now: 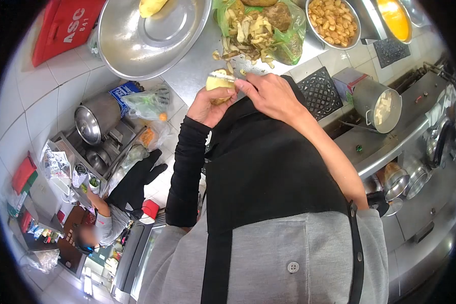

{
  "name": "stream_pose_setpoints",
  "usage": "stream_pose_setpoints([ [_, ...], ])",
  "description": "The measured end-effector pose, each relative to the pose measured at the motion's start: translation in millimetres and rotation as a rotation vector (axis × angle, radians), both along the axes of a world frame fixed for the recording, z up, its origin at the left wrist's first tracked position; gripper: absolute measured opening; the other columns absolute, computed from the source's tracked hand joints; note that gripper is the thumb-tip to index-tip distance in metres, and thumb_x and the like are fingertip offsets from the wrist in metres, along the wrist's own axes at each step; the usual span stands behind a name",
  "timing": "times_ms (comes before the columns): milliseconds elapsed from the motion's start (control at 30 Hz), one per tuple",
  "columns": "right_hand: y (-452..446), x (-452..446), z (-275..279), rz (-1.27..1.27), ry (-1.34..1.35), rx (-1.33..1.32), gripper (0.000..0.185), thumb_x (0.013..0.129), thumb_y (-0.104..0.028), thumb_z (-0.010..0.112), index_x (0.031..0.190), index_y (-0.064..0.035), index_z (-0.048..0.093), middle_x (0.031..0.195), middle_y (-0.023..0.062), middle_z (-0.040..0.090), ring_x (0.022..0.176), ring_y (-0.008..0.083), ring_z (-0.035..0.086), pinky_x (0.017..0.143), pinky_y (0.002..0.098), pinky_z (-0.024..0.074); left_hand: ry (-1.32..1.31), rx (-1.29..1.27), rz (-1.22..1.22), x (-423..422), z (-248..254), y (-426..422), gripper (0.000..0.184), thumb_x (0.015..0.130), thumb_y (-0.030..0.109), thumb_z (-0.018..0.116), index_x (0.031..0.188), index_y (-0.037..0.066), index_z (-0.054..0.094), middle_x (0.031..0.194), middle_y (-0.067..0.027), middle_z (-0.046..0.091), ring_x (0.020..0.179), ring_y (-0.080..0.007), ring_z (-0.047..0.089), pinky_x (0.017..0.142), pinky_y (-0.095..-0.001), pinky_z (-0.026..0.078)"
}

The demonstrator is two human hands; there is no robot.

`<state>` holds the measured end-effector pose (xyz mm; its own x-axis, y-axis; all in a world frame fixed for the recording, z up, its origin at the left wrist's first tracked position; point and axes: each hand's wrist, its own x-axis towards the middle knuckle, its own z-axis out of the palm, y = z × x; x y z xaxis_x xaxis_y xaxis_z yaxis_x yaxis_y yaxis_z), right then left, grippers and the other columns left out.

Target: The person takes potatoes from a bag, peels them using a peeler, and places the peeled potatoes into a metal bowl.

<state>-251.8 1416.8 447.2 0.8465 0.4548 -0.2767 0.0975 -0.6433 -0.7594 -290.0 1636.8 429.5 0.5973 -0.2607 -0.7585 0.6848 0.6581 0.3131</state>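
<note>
My left hand (212,105) is wrapped round a potato (221,85) whose upper side is pale and bare, with brown skin still on its lower part. Fingers of my right hand (273,96) are closed on a peeler (222,76); its thin metal blade lies across the potato, and its handle is mostly hidden. Just beyond my hands, a heap of potato peelings (245,35) spills from a green plastic bag (295,30) with unpeeled potatoes (277,16). To the left stands a big metal bowl (119,50) holding a peeled potato (151,6).
A bowl of cut, browned pieces (333,23) and a container of orange liquid (393,20) stand at the upper right. A pot (377,104) with pale chunks sits on the steel counter (359,147). Another person (109,220) works at the lower left.
</note>
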Motion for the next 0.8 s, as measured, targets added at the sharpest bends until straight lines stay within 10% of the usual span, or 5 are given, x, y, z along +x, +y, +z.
stream_pose_setpoints([
  [167,-16.3,8.2,-52.3,-0.055,-0.031,-0.324,0.064,0.112,-0.05,0.049,0.085,0.0007,0.078,0.079,0.0263,0.075,0.077,0.0482,0.074,0.071,0.0557,0.0603,-0.06,-0.004,-0.079,-3.1,-2.1,3.4,0.047,0.09,-0.009,0.069,0.135,-0.002,0.059,0.125,-0.0154,0.069,0.113,-0.0278,0.069,0.097,-0.038,0.057],
  [667,-18.6,4.6,-40.0,-0.12,0.04,-0.16,0.064,0.113,-0.05,0.048,0.086,0.0004,0.077,0.08,0.0277,0.074,0.083,0.0495,0.073,0.077,0.0565,0.0593,-0.283,0.465,-0.195,1.1,18.2,-13.8,0.051,0.085,-0.004,0.081,0.125,-0.002,0.05,0.116,-0.0142,0.068,0.102,-0.0205,0.069,0.091,-0.0356,0.057],
  [800,-4.6,1.2,10.1,-0.041,0.098,-0.045,0.059,0.112,-0.048,0.052,0.087,0.0001,0.075,0.078,0.0274,0.073,0.081,0.0495,0.073,0.077,0.0572,0.0584,-0.308,0.961,-0.478,2.0,0.7,-3.2,0.067,0.073,0.009,0.092,0.124,-0.004,0.049,0.111,-0.0086,0.063,0.1,-0.0162,0.064,0.091,-0.0305,0.055],
])
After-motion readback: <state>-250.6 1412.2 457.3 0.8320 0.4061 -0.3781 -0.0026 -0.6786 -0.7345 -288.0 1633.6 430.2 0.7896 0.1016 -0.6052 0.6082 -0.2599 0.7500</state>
